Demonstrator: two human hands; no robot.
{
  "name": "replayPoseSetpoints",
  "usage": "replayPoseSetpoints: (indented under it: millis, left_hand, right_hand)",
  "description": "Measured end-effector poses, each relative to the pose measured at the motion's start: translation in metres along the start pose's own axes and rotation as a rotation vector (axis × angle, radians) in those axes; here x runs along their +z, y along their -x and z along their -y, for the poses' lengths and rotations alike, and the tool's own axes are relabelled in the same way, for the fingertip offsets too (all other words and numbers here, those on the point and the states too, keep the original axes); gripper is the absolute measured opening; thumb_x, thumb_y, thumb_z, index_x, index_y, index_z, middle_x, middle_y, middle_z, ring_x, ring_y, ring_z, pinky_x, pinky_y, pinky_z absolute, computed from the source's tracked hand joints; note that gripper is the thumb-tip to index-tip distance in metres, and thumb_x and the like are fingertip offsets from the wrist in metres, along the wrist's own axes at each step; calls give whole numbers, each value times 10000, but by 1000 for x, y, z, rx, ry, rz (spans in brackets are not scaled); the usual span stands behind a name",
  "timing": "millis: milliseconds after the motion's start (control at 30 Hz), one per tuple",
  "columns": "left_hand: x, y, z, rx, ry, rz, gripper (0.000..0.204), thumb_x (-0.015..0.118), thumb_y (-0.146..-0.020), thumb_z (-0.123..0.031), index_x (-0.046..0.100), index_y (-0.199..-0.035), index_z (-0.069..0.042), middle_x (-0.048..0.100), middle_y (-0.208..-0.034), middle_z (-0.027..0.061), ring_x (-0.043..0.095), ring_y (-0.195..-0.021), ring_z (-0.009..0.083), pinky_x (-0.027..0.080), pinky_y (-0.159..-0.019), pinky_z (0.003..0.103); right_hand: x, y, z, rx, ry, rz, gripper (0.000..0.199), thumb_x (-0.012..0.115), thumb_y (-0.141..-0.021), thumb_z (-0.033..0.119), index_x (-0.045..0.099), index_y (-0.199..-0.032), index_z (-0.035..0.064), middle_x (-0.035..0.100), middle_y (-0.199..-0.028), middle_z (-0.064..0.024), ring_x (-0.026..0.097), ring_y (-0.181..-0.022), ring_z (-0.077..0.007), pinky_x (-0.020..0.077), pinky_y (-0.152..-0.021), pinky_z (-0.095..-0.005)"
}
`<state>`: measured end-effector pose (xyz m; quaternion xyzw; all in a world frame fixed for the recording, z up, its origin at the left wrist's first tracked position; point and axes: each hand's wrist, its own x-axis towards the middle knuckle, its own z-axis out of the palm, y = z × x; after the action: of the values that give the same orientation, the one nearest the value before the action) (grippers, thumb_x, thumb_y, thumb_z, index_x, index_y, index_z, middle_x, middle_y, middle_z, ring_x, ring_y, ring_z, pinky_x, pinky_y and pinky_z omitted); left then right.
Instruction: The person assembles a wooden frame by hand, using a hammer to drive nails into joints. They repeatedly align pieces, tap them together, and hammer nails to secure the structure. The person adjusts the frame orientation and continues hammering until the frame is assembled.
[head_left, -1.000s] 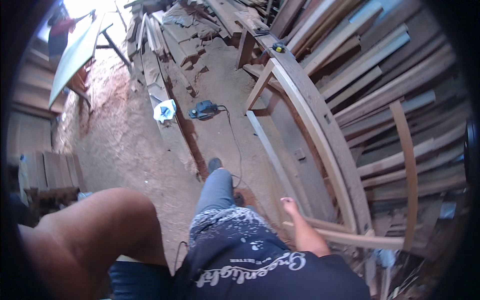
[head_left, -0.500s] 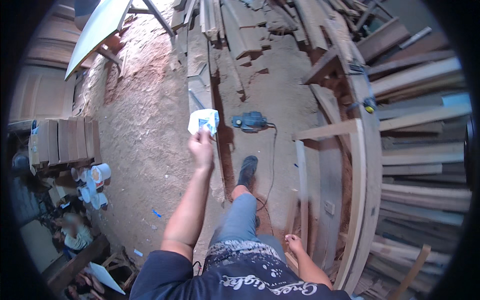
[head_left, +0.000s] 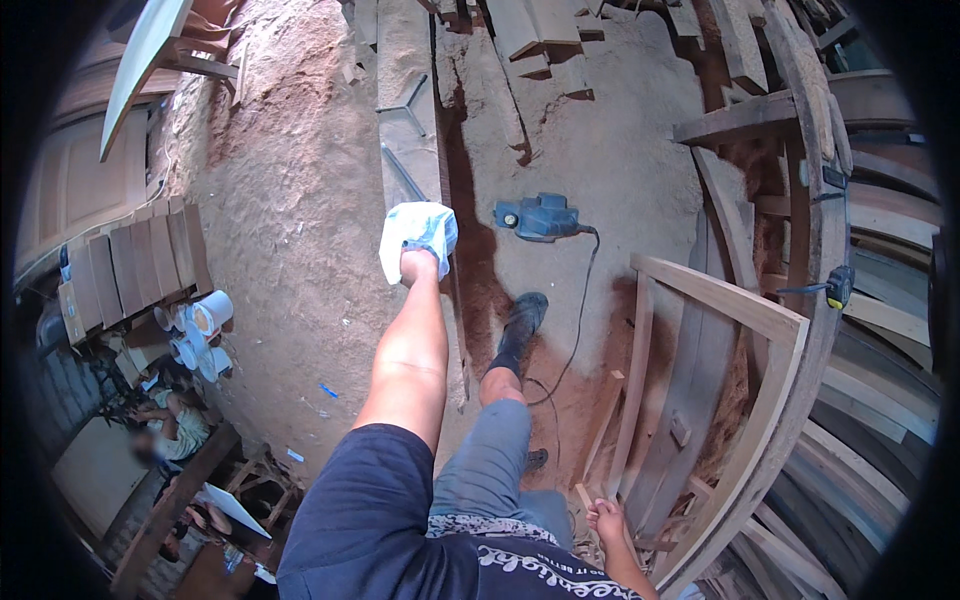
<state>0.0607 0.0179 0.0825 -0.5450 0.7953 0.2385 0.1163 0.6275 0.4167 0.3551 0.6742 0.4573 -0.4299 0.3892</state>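
My left hand [head_left: 418, 264] is stretched out ahead and grips a crumpled white and light-blue cloth or bag [head_left: 415, 232] lying on a long wooden plank [head_left: 409, 120]. My right hand [head_left: 607, 520] hangs low at the bottom, beside a curved wooden frame [head_left: 745, 420]; its fingers look loosely spread and nothing shows in it. A blue power tool [head_left: 537, 215] with a black cord lies on the sawdust floor just right of the cloth. My booted foot [head_left: 520, 325] stands below that tool.
Planks and offcuts [head_left: 560, 40] lie at the top. Stacked boards fill the right side, with a yellow tape measure [head_left: 838, 286] on one. At left stand slats [head_left: 140, 265] and white tubes [head_left: 200, 325]. Another person [head_left: 170, 425] sits at lower left.
My left arm has swung from close under the camera out to the cloth and now grips it. The view has tilted further down and left. My right hand stays low by the frame.
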Motion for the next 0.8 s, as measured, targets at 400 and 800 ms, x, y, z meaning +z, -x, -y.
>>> replayPoseSetpoints:
  millis: [400,800]
  left_hand:
    - [-49,43,82,514,168,21,176,628,-955,-141,681,-1087,-37,745,-959,154,723,-935,356,553,-884,461]
    - [-151,341,166,898,77,952,253,659,-979,-145,778,-1145,5,800,-921,111,751,-801,158,601,-761,301]
  right_hand:
    - [25,0,8,-99,-168,37,286,594,-1084,259,647,-1292,69,728,-1019,-55,693,-758,-140,564,-631,-283]
    - [84,-43,-261,-243,-674,51,286,610,-1063,242,631,-1289,67,728,-1023,-78,703,-760,-185,575,-635,-332]
